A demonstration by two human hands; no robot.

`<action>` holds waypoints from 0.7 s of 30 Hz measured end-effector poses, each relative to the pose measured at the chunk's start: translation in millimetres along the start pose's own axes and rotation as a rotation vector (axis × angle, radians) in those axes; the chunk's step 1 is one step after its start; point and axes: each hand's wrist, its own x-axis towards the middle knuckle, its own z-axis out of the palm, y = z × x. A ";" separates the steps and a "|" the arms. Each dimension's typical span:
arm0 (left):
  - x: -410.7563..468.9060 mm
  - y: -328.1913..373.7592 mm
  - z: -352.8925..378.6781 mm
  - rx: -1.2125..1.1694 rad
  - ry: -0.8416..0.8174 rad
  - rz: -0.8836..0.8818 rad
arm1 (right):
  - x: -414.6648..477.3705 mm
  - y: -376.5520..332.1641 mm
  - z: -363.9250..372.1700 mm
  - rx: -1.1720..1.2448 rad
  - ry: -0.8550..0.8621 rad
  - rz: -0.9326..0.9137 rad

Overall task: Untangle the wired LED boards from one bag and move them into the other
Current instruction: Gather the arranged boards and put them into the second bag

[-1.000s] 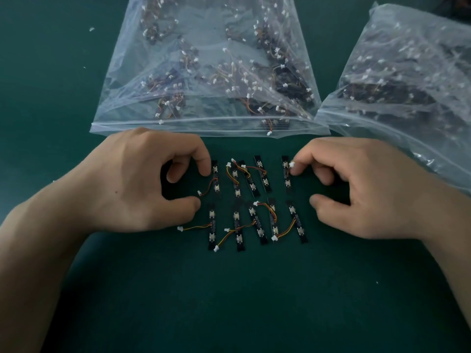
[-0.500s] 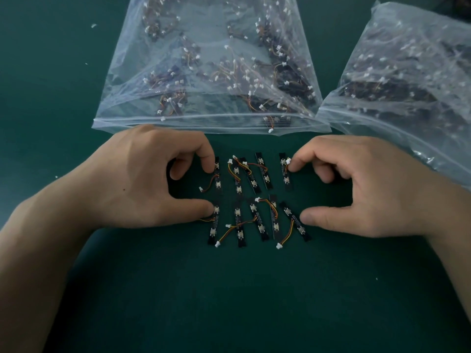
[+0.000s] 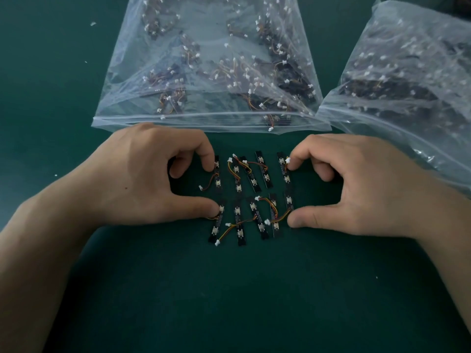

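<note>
LED boards (image 3: pixel 254 212) pinched between left hand (image 3: pixel 142 174), right hand (image 3: pixel 356 184)

Far bag (image 3: pixel 209 59) and right bag (image 3: pixel 407 72) are showing as clear glossy plastic film, creasing. LED boards (image 3: pixel 262 171) are looking matt black, connectors (image 3: pixel 217 242) white plastic. Table top (image 3: pixel 229 301) is reading matt dark green.
</note>
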 end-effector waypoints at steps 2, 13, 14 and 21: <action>0.2 0.1 1.3 0.004 0.010 -0.007 | 0.7 -2.2 2.1 0.004 0.024 0.010; -0.7 0.4 2.5 0.041 0.028 0.014 | 2.2 1.3 3.7 0.091 0.104 0.029; -0.8 0.3 3.0 0.044 0.032 0.014 | 3.3 0.9 5.4 0.086 0.118 0.029; -0.2 0.0 6.3 0.023 0.070 0.038 | 8.2 0.4 13.8 0.067 0.199 0.055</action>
